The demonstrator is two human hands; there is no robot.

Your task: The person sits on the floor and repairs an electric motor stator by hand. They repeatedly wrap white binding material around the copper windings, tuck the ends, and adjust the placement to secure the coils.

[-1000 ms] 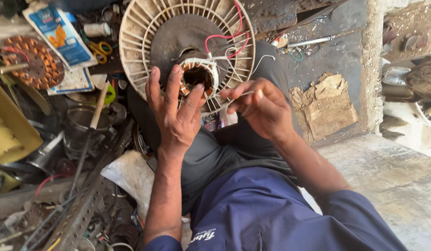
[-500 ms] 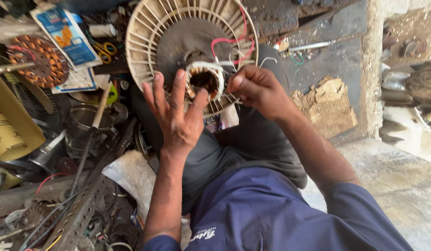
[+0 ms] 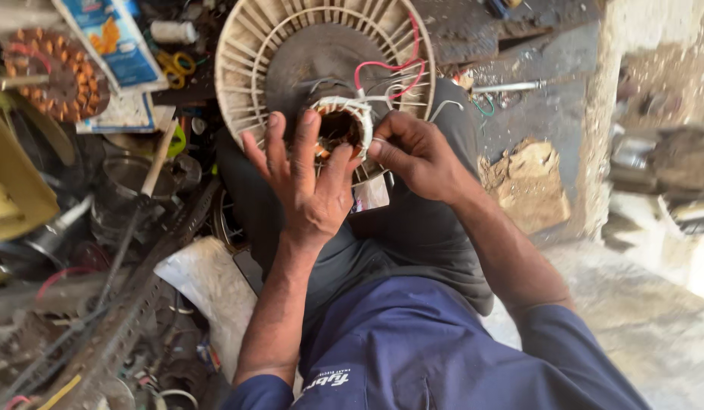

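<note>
Left hand (image 3: pixel 310 186) open, fingers spread, palm pressed against motor stator (image 3: pixel 343 125) with white-wrapped copper winding, bracing it. Right hand (image 3: pixel 413 156) fingers pinched at stator's right edge; what it grips too small to tell. Stator sits in centre of round cream fan housing (image 3: pixel 253 53), propped on lap. Red wires (image 3: pixel 401 72) loop over housing from stator. Second copper-wound stator (image 3: pixel 56 76) lies upper left amid clutter. Metal pot (image 3: pixel 128 178) left, contents unclear.

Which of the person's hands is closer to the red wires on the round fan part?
The right hand. It pinches at the motor coil just below the red wires. The left hand spreads over the coil's other side, farther from them.
</note>
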